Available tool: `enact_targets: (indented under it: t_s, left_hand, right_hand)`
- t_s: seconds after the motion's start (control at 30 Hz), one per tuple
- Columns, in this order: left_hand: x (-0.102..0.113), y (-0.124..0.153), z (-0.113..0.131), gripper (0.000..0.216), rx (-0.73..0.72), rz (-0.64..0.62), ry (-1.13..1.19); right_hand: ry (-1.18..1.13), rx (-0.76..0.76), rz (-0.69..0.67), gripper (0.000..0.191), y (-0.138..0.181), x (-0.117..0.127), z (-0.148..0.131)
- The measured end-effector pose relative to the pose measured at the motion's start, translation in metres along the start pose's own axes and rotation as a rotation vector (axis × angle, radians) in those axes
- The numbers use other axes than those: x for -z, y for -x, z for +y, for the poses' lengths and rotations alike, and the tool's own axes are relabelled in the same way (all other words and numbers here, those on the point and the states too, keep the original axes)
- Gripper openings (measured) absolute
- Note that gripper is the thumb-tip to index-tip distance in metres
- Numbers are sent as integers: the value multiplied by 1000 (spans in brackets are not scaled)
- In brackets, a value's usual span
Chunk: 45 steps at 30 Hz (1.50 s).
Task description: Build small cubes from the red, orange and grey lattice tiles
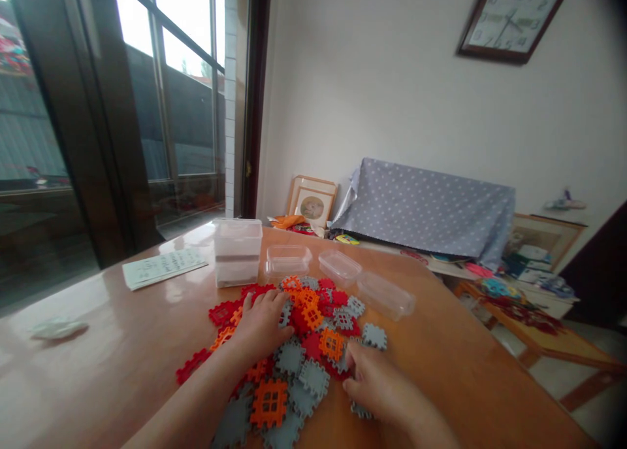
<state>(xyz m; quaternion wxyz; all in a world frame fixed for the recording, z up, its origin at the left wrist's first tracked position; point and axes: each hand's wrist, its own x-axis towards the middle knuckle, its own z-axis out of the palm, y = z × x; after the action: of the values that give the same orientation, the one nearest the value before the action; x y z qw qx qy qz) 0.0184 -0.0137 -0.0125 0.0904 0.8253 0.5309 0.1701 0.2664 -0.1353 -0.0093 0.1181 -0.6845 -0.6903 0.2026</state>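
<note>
A loose pile of notched plastic building tiles lies on the table in front of me, with solid grey tiles [290, 357], orange window tiles [269, 403] and red tiles [193, 365]. My left hand [264, 321] rests palm down over the pile's left part, its fingers stretched over red and orange tiles and the thumb apart. At the pile's right edge is my right hand [369, 374], fingers curled in beside an orange window tile [332, 344]. Whatever lies inside those curled fingers is hidden. A grey tile [361, 410] shows partly below that hand.
Behind the pile stand a tall clear plastic box [238, 253] and shallow clear containers [288, 261], [340, 266], [386, 295]. A written sheet [164, 266] and a crumpled white wrapper [59, 328] lie left on the wooden table [147, 331]. A small bench [563, 334] stands right.
</note>
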Motion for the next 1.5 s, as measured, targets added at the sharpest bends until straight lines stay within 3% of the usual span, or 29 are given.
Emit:
enact_targets:
  t_s: [0.13, 0.23, 0.4, 0.6, 0.83, 1.0, 1.2, 1.37, 1.5]
  left_hand:
    - [0, -1, -1, 69, -12, 36, 6]
    - [0, -3, -2, 66, -4, 78, 5]
    - [2, -6, -1, 61, 11, 111, 52]
    - [8, -6, 1, 46, 36, 167, 155]
    - [-2, -14, -9, 24, 6, 316, 457]
    - [-6, -19, -12, 20, 36, 304, 689]
    - [-2, -20, -16, 24, 103, 286, 798]
    - [13, -14, -22, 26, 102, 262, 708]
    - [25, -1, -24, 31, 63, 180, 419]
  right_hand:
    - [-94, 1, 22, 10, 2, 10, 4]
    - [-103, -86, 38, 8, 7, 19, 19]
    - [-207, -228, -178, 14, 7, 10, 31]
    - [-96, -55, -16, 13, 0, -7, 21]
    - [-133, -61, 7, 8, 0, 0, 10]
    - [-141, -45, 42, 8, -1, 2, 14]
    - [-108, 25, 60, 6, -4, 6, 16]
    - [-145, 48, 74, 7, -7, 4, 14]
    - [-164, 34, 85, 8, -11, 2, 17]
